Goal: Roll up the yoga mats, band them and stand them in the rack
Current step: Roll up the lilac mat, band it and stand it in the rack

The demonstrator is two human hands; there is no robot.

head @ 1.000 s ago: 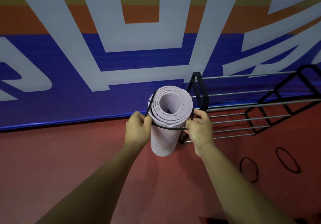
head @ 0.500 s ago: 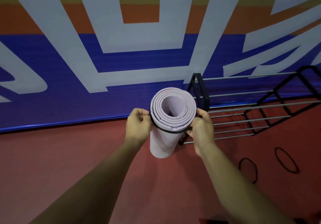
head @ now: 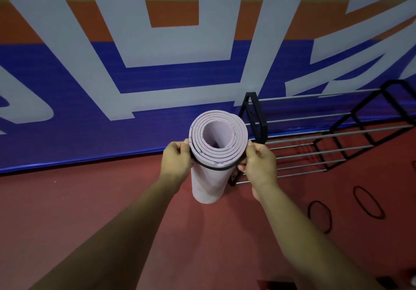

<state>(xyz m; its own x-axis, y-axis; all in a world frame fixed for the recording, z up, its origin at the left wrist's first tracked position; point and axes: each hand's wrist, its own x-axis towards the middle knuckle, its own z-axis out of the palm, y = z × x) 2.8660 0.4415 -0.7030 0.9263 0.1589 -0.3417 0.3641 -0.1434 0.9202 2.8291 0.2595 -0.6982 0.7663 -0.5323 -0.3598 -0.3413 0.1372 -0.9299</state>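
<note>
As I watch through the head view, step: banding; rolling looks done, racking not begun.
Mat: lilac yoga mat (head: 208,184), rolled, upright on the floor (head: 90,211) between the two sets of fingers.
Band: black band (head: 216,168) around the roll just under its top rim.
Left hand (head: 176,161): fingers curled, pinching the band at the roll's left side.
Right hand (head: 258,165): same pinch, opposite side.
Rack: wire rack (head: 258,118) just beyond the right fingers.
Next: I judge the band needs sliding down evenly before release.
</note>
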